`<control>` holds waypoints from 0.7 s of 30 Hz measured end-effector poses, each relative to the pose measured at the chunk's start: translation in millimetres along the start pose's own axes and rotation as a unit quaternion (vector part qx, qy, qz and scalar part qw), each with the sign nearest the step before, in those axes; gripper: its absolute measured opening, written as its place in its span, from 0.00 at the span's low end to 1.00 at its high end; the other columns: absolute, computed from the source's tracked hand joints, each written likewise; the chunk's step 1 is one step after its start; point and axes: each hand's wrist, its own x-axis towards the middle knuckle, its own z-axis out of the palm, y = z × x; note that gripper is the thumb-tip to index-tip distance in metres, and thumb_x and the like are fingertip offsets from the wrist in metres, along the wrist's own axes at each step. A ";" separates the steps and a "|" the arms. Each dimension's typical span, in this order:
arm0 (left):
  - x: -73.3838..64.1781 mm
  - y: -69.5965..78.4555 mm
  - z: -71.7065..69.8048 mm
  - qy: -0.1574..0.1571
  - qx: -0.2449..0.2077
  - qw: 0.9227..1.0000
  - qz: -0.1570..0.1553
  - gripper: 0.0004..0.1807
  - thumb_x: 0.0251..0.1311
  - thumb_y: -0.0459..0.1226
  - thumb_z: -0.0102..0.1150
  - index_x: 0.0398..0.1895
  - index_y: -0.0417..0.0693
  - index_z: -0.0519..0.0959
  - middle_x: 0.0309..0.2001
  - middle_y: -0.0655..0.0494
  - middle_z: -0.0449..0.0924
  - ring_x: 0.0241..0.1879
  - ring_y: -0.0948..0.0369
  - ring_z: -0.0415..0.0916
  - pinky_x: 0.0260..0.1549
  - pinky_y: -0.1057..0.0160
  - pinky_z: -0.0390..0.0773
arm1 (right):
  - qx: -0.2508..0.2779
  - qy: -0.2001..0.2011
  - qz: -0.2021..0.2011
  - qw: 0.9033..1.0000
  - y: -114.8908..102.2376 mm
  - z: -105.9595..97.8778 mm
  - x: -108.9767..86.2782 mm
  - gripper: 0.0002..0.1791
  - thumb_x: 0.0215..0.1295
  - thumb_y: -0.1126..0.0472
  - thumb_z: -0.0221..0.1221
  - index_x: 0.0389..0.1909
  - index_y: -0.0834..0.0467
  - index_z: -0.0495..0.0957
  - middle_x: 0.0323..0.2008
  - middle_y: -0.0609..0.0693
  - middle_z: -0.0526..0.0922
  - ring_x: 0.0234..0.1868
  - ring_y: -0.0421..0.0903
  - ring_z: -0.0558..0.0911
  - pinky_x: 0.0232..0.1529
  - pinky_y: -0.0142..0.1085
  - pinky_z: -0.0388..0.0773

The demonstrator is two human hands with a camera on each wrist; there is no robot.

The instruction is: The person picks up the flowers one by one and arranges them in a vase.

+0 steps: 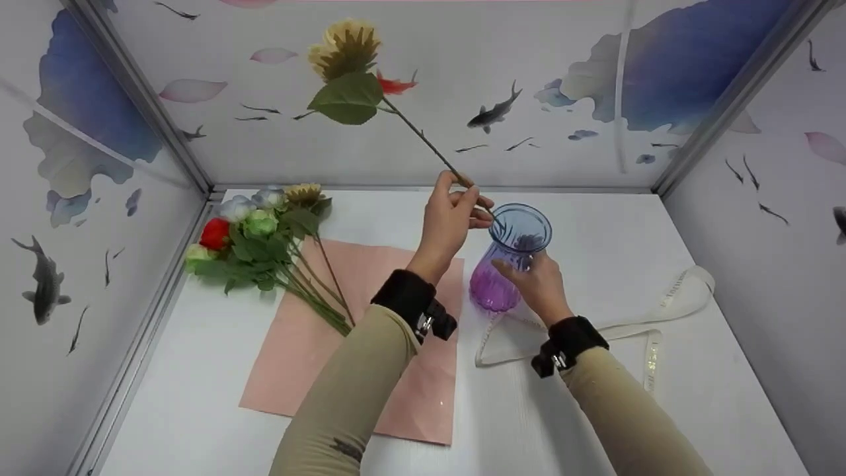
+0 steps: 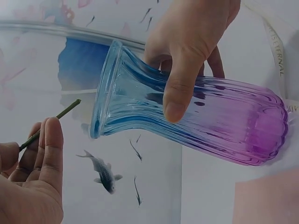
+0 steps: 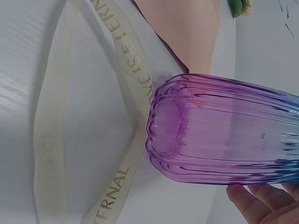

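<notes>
My left hand (image 1: 448, 217) pinches the stem of a pale yellow artificial flower (image 1: 349, 51), its head up at the far left and a green leaf below it. In the left wrist view the cut end of the stem (image 2: 70, 108) points at the mouth of a ribbed glass vase (image 2: 233, 116), just short of its rim. Blue at the top and purple at the base, the vase tilts a little. Around its neck my right hand (image 1: 543, 285) holds on, thumb on the near side. In the right wrist view only some fingertips (image 3: 245, 198) of that hand show.
Several artificial flowers (image 1: 261, 244), red, green, blue and yellow, lie on the left, their stems across a pink paper sheet (image 1: 423, 410). A cream ribbon with gold letters (image 1: 651, 357) loops beside and under the vase. Printed panels (image 1: 429, 152) wall the white table.
</notes>
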 end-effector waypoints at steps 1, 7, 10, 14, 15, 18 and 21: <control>1.3 -0.3 2.0 -0.001 0.005 1.000 0.002 0.08 0.80 0.37 0.47 0.55 0.46 0.67 0.42 0.41 0.85 0.38 0.48 0.85 0.43 0.58 0.86 | 0.001 -0.001 0.000 1.000 0.2 -0.2 0.0 0.53 0.62 0.37 0.68 0.77 0.62 0.55 0.71 0.67 0.69 0.72 0.64 0.69 0.72 0.57 0.63; 7.0 -4.2 11.9 -0.002 0.047 0.999 -0.007 0.08 0.80 0.37 0.47 0.54 0.43 0.69 0.44 0.39 0.86 0.41 0.47 0.85 0.44 0.60 0.85 | 0.005 0.001 0.000 1.000 0.4 -0.1 -0.1 0.53 0.62 0.37 0.68 0.77 0.62 0.56 0.71 0.66 0.70 0.72 0.63 0.70 0.72 0.57 0.63; 7.8 -6.1 15.4 -0.004 0.086 0.996 -0.018 0.06 0.79 0.37 0.48 0.53 0.46 0.71 0.42 0.45 0.87 0.44 0.53 0.84 0.47 0.61 0.82 | 0.003 0.002 -0.002 1.000 0.3 -0.3 -0.2 0.52 0.62 0.38 0.68 0.77 0.62 0.56 0.70 0.66 0.71 0.72 0.63 0.70 0.72 0.57 0.64; 9.4 -10.3 18.9 0.004 0.143 0.990 -0.019 0.07 0.78 0.35 0.50 0.52 0.45 0.74 0.40 0.51 0.87 0.44 0.59 0.82 0.48 0.61 0.78 | 0.002 0.003 -0.005 1.000 0.4 -0.5 -0.1 0.52 0.63 0.39 0.69 0.76 0.63 0.57 0.70 0.66 0.71 0.71 0.63 0.70 0.72 0.57 0.65; 9.9 -11.7 19.6 0.008 0.150 0.989 -0.020 0.07 0.78 0.35 0.50 0.53 0.45 0.74 0.39 0.51 0.87 0.44 0.60 0.82 0.48 0.61 0.77 | 0.003 0.003 -0.005 1.000 0.3 -0.6 -0.1 0.52 0.63 0.39 0.69 0.76 0.63 0.57 0.70 0.66 0.71 0.72 0.63 0.70 0.72 0.57 0.64; 11.3 -16.1 21.2 0.018 0.164 0.986 -0.024 0.08 0.77 0.33 0.51 0.54 0.47 0.75 0.38 0.51 0.87 0.41 0.59 0.82 0.46 0.61 0.76 | 0.005 0.001 -0.003 1.000 0.1 -0.6 -0.1 0.52 0.62 0.38 0.68 0.77 0.62 0.56 0.70 0.65 0.71 0.72 0.62 0.69 0.72 0.57 0.64; 12.6 -19.5 22.8 0.020 0.177 0.984 -0.031 0.09 0.76 0.33 0.52 0.55 0.48 0.75 0.37 0.52 0.87 0.39 0.60 0.81 0.43 0.63 0.74 | 0.005 0.002 -0.005 1.000 -0.1 -1.0 -0.5 0.52 0.63 0.38 0.68 0.77 0.62 0.56 0.70 0.65 0.71 0.72 0.62 0.69 0.72 0.57 0.63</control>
